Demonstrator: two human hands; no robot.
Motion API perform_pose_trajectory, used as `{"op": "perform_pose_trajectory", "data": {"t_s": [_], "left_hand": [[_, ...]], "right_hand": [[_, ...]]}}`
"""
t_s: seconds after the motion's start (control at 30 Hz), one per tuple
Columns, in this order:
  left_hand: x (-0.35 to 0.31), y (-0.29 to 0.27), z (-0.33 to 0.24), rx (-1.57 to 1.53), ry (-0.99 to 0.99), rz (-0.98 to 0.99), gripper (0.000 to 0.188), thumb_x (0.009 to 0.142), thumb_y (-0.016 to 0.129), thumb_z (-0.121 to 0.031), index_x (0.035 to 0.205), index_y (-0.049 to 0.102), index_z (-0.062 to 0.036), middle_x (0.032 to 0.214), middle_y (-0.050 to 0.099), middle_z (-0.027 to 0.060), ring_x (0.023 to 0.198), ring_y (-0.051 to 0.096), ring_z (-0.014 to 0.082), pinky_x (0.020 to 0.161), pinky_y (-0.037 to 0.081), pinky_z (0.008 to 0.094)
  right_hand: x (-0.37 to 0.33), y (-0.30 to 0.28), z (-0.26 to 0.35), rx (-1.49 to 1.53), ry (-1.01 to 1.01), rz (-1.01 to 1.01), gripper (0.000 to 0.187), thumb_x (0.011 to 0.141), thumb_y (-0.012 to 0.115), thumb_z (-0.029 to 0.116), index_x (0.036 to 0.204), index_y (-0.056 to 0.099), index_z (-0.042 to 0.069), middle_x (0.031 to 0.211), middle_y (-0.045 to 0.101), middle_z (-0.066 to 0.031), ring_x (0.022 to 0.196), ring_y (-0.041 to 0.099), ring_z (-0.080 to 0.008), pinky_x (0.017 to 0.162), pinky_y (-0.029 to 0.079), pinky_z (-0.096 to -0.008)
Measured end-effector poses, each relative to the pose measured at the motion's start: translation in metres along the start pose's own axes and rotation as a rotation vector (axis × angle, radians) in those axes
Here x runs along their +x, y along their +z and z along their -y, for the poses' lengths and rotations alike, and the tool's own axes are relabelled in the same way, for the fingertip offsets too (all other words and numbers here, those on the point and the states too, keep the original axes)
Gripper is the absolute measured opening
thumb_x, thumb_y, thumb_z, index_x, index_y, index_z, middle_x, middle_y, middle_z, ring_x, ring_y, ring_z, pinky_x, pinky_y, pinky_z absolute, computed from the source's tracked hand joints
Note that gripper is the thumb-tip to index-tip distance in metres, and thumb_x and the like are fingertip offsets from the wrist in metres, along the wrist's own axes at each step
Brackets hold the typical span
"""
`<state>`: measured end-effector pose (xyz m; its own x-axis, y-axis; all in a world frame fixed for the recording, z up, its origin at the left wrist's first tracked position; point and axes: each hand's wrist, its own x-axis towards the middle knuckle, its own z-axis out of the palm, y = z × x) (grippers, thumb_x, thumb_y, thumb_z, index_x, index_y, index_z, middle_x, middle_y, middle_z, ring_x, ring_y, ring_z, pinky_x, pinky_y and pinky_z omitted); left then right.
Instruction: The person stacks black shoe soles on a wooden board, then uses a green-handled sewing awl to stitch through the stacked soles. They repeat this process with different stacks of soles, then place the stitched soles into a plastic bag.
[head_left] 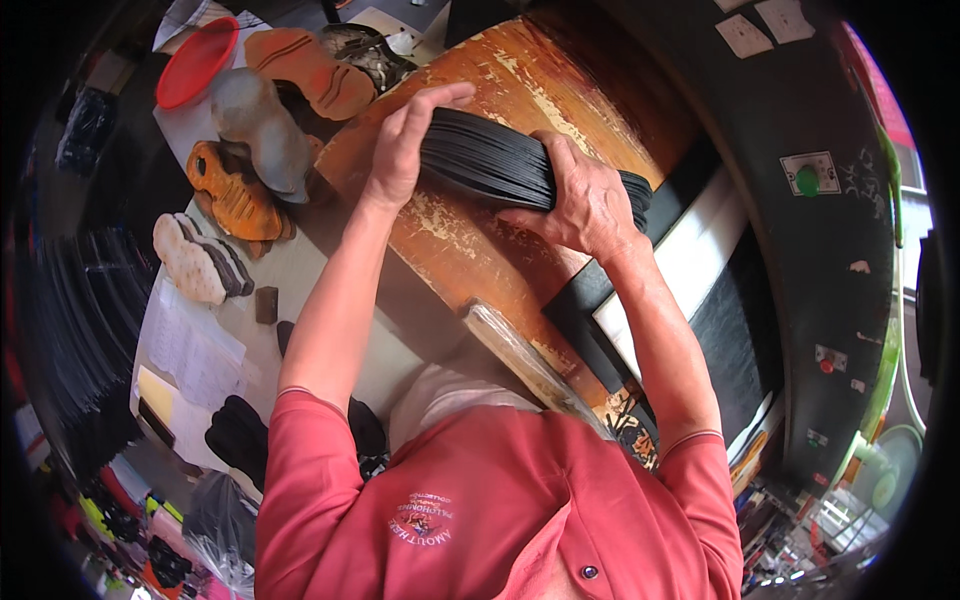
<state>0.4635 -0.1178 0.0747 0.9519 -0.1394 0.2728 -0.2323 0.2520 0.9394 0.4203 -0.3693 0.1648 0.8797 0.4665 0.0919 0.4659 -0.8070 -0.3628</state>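
Black stack of thin pieces [485, 160] is over this beat-up wooden surface [450, 238]. Right hand [588, 200] has its fingers clamped round it; left hand [402, 150] is at its left end, fingers stretched out.

beat-up orange-brown wooden worktop [460, 245], paint flaking | pale grey tabletop [302, 255] just left of it | big dark panel [790, 250] right of it, green push button [807, 180] on that | super bright light [911, 265] far right of the worktop, plus a kinda blurry pale-green fan [888, 482]
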Motion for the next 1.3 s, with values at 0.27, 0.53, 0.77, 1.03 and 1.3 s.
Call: {"op": "perform_pose_trajectory", "data": {"t_s": [0.27, 0.53, 0.77, 1.03, 1.3], "left_hand": [[-0.002, 0.021, -0.013, -0.597, -0.281, -0.507, 0.091, 0.102, 0.046, -0.081, 0.134, 0.067, 0.0023, 0.106, 0.077, 0.0112, 0.100, 0.072, 0.0215, 0.099, 0.055, 0.0349], [-0.144, 0.059, -0.081, -0.695, 0.304, -0.388, 0.097, 0.105, 0.055, -0.069, 0.171, 0.022, -0.0052, 0.158, 0.051, 0.0168, 0.143, 0.052, 0.0264, 0.124, 0.039, 0.0445], [-0.257, 0.129, -0.132, -0.642, -0.027, -0.754, 0.082, 0.096, 0.086, -0.032, 0.158, 0.041, -0.0023, 0.143, 0.059, 0.0102, 0.132, 0.055, 0.0198, 0.115, 0.045, 0.0370], [-0.350, 0.112, -0.147, -0.519, -0.177, -1.043, 0.080, 0.097, 0.084, -0.030, 0.155, 0.041, 0.0040, 0.142, 0.060, 0.0155, 0.129, 0.060, 0.0220, 0.110, 0.050, 0.0361], [-0.485, 0.039, -0.169, -0.656, -0.150, -1.021, 0.056, 0.102, 0.079, -0.026, 0.141, 0.054, 0.0062, 0.129, 0.067, 0.0118, 0.118, 0.064, 0.0154, 0.105, 0.052, 0.0323]], "right_hand": [[0.001, -0.006, 0.014, -0.070, 0.077, 0.025, 0.077, 0.078, 0.093, 0.044, 0.134, 0.060, 0.004, 0.111, 0.075, -0.0244, 0.101, 0.074, -0.0449, 0.088, 0.058, -0.0516], [-0.060, -0.043, 0.071, 0.207, 0.096, 0.085, 0.110, 0.065, 0.104, 0.043, 0.147, 0.053, -0.009, 0.128, 0.072, -0.0244, 0.121, 0.070, -0.0332, 0.106, 0.053, -0.0425], [-0.122, -0.025, 0.149, 1.010, 0.088, 0.379, 0.094, 0.070, 0.105, 0.038, 0.138, 0.055, -0.005, 0.126, 0.071, -0.0183, 0.114, 0.072, -0.0249, 0.096, 0.060, -0.0370], [-0.180, 0.044, 0.201, 1.116, 0.215, 0.570, 0.068, 0.083, 0.098, 0.028, 0.132, 0.062, -0.001, 0.123, 0.072, -0.0114, 0.113, 0.068, -0.0201, 0.102, 0.055, -0.0341], [-0.207, 0.103, 0.279, 1.162, 0.058, 0.862, 0.069, 0.084, 0.097, 0.021, 0.134, 0.057, -0.006, 0.120, 0.072, -0.0117, 0.111, 0.067, -0.0180, 0.100, 0.056, -0.0343]]}}
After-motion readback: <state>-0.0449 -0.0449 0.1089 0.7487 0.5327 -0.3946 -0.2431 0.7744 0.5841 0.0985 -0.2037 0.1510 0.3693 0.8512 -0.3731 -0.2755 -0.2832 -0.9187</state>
